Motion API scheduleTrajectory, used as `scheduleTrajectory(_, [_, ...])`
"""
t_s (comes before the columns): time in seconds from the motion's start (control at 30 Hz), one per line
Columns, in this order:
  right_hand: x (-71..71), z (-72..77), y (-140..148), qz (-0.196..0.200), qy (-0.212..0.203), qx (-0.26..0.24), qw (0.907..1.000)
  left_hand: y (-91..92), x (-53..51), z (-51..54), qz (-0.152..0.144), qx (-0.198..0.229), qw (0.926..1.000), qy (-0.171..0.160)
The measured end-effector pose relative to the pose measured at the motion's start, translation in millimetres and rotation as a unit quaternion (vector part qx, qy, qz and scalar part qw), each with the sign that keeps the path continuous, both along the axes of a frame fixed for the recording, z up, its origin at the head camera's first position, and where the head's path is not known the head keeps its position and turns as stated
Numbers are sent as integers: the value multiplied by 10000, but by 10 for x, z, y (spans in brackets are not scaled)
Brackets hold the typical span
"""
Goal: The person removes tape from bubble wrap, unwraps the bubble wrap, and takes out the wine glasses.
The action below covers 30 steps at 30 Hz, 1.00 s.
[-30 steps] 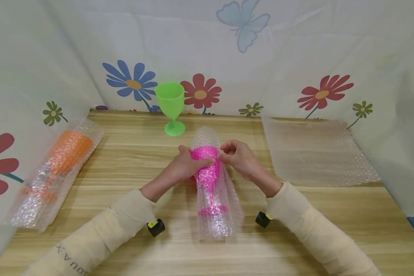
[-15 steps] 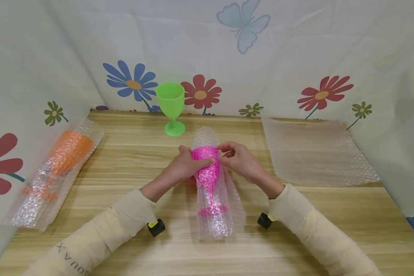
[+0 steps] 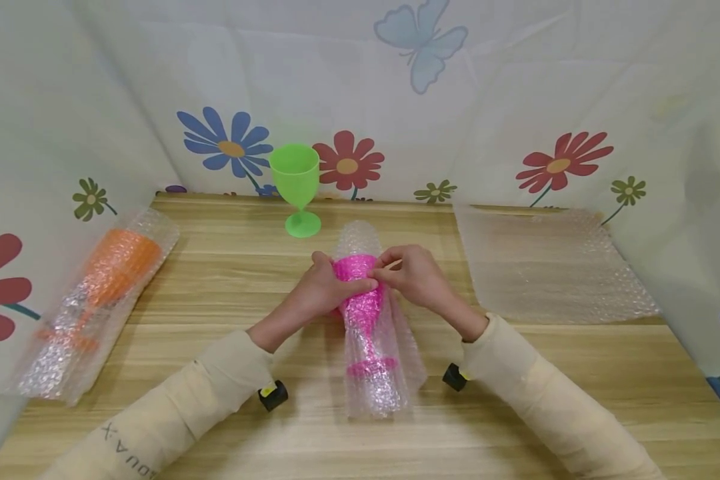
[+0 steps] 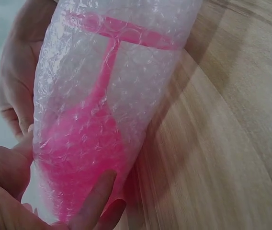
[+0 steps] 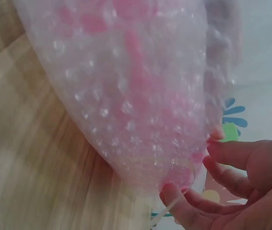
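A pink goblet (image 3: 363,310) lies inside bubble wrap (image 3: 379,395) at the middle of the table, its bowl towards the back. My left hand (image 3: 321,288) grips the bowl end from the left, thumb across the top; in the left wrist view its fingers (image 4: 97,196) curl round the wrapped goblet (image 4: 85,139). From the right, my right hand (image 3: 417,277) has thumb and forefinger drawn together at the wrap near the rim. The right wrist view shows a thin pale strip (image 5: 164,213) at the right fingertips (image 5: 172,191), which seem to pinch it.
Behind the hands a green goblet (image 3: 300,175) stands upright. An orange goblet (image 3: 117,267) lies in bubble wrap at the left. A flat bubble wrap sheet (image 3: 552,267) lies at the right back of the wooden table (image 3: 240,233). Flowered cloth (image 3: 312,67) hangs around.
My right hand has shifted slightly left, its thumb and forefinger now over the wrapped bowl's edge. My left thumb reaches a little farther right. The wrapped goblet has barely moved.
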State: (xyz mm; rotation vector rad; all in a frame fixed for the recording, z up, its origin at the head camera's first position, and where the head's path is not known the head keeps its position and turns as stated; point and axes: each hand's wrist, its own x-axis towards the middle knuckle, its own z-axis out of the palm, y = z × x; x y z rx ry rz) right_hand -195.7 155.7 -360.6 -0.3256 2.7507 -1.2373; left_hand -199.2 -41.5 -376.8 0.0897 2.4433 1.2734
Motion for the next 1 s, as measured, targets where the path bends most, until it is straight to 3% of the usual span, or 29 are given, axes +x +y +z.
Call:
scheduleTrajectory(0.27, [-20,-8,5,661,761,603,9931,13,-10,17,32,-114,9999,-48])
scheduleTrajectory(0.5, [-11,-29,-8,643,972,816,9898,26,-7,23,22,-73,10000,-56])
scheduleTrajectory(0.73, [25,-116,51,33,871,106,9961,26,4,28,34,-101,9999,-90])
scheduleTrajectory(1.0, [61,-156,99,-525,449,-937,9932,24,1,24,33,-242,9997,-67])
